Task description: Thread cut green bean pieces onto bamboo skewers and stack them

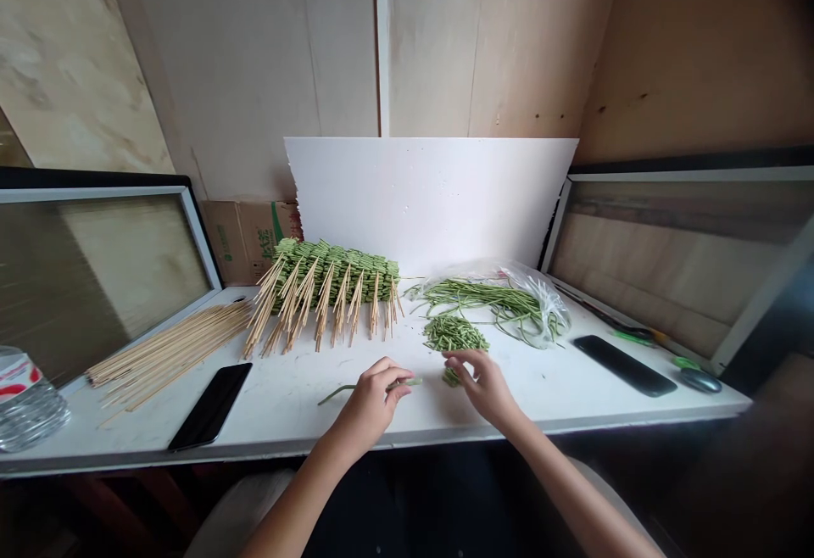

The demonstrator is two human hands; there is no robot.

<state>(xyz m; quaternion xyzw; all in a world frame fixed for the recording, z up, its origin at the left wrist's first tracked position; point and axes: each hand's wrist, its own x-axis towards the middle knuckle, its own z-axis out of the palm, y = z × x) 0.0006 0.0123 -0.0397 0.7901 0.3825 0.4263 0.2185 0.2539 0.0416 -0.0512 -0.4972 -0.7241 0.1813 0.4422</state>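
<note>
Near the front middle of the white table, my left hand [376,395] is closed round a green bean stalk [336,393], whose ends stick out on both sides of the fingers. My right hand [480,380] is curved over the near edge of a pile of short cut green pieces [454,333]. Its fingers are bent; whether they pinch a piece is too small to tell. Behind the pile, long green beans [487,293] lie partly in a clear plastic bag [553,312]. Skewered green bundles [343,270] are stacked at the back left, their sticks pointing toward me.
Loose wooden skewers [181,346], a black phone [213,405] and a plastic bottle [29,397] are at the left. A dark flat object [624,365] and a mouse [699,380] lie at the right. A white board [432,202] stands behind.
</note>
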